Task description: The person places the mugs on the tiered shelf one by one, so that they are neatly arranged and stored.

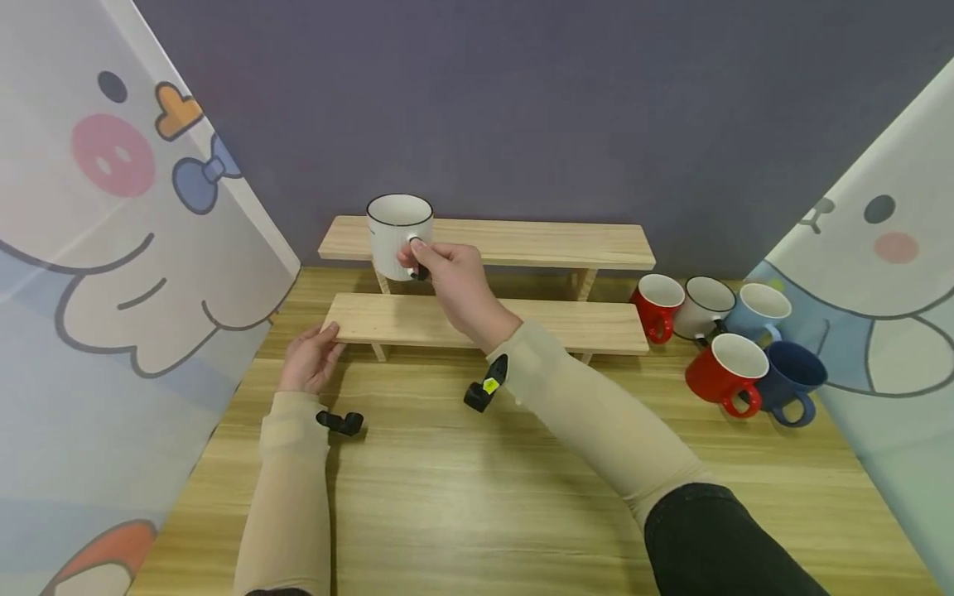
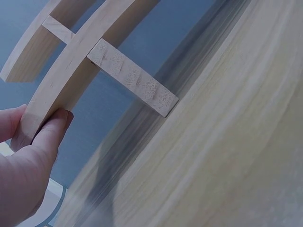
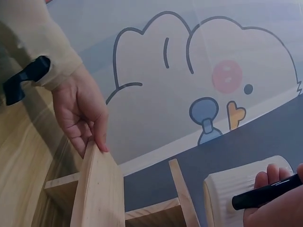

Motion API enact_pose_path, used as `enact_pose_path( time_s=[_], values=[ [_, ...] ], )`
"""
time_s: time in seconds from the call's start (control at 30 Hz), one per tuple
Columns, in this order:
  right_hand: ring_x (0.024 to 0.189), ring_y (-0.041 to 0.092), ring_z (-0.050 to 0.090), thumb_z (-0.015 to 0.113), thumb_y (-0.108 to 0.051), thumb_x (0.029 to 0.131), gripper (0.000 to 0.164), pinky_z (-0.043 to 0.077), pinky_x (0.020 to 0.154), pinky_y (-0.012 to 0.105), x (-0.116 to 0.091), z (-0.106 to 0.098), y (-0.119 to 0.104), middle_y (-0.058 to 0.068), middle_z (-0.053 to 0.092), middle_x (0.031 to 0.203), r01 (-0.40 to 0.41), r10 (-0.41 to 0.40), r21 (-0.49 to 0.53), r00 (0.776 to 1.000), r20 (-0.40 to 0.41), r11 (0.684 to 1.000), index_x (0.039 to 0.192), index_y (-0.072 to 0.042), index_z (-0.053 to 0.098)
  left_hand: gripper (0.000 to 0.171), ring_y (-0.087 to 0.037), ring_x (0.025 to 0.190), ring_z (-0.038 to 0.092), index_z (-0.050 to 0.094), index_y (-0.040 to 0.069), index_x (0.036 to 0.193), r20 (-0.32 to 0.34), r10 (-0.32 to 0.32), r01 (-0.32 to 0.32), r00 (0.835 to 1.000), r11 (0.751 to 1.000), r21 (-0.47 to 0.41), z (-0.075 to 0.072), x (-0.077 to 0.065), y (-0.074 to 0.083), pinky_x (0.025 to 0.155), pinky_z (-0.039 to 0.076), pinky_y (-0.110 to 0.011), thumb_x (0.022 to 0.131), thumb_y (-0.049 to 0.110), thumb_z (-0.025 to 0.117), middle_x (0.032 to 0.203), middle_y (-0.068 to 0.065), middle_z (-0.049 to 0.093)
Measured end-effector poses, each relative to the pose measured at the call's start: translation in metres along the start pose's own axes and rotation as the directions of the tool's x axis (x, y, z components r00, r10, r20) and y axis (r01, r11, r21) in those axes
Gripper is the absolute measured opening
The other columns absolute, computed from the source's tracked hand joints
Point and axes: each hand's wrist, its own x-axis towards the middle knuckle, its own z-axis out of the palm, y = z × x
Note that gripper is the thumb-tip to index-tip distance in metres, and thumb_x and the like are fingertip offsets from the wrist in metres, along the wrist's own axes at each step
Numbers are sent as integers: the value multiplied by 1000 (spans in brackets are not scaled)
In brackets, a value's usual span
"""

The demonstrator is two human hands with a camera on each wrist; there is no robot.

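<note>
My right hand [image 1: 465,285] grips the black handle of a white mug [image 1: 395,236] with a dark rim. Upright, the mug overlaps the left part of the upper shelf board [image 1: 537,236] in the head view. In the right wrist view, fingers curl round the handle [image 3: 260,193], close to the ribbed mug wall [image 3: 220,189]. At the left end of the lower shelf board [image 1: 402,319], my left hand [image 1: 309,360] pinches the wood. The left wrist view shows its thumb [image 2: 10,124] on one face and fingers on the other.
At the right, several mugs stand close together: two red [image 1: 659,302], one white with a dark rim [image 1: 701,306], one light blue [image 1: 756,310] and one dark blue [image 1: 793,372]. Short wooden legs [image 1: 586,285] support the boards. A dark wall [image 1: 522,108] rises behind the wooden table [image 1: 447,497].
</note>
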Motion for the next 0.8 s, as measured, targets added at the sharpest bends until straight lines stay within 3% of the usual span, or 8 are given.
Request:
enact_pose_path(
  time_s=[0.13, 0.4, 0.57, 0.8],
  values=[
    [97, 19, 68, 64, -11, 103, 23, 51, 95, 25, 18, 12, 1, 12, 74, 97, -17, 17, 6, 999, -33, 1000, 106, 8, 75, 64, -16, 92, 67, 26, -8, 155, -19, -7, 7, 1000, 1000, 15, 2, 0, -1, 93, 53, -20, 101, 0, 60, 107, -12, 63],
    [97, 11, 67, 62, -14, 104, 23, 51, 97, 25, 45, 28, 8, 4, 74, 99, -24, 18, -60, 994, -106, 998, 110, 3, 76, 60, -16, 93, 68, 29, -10, 152, -19, 4, -4, 1000, 1000, 10, 1, 0, -1, 94, 52, -21, 101, -2, 61, 108, -12, 63],
    [99, 8, 64, 63, -18, 105, 23, 50, 91, 16, 53, 41, 13, 1, 72, 96, -37, 13, -124, 982, -190, 992, 106, 0, 78, 55, -15, 89, 67, 34, -8, 148, -25, -8, 8, 1000, 1000, 13, 0, -1, -2, 91, 54, -20, 101, -2, 61, 106, -11, 63],
    [105, 9, 61, 63, -19, 105, 23, 51, 89, 18, 61, 56, 16, -1, 71, 100, -36, -8, -164, 965, -262, 986, 108, -3, 79, 49, -16, 88, 68, 40, -9, 145, -21, 7, -7, 1000, 1000, 13, 3, -1, 0, 91, 53, -19, 101, -2, 61, 104, -13, 65]
  ],
)
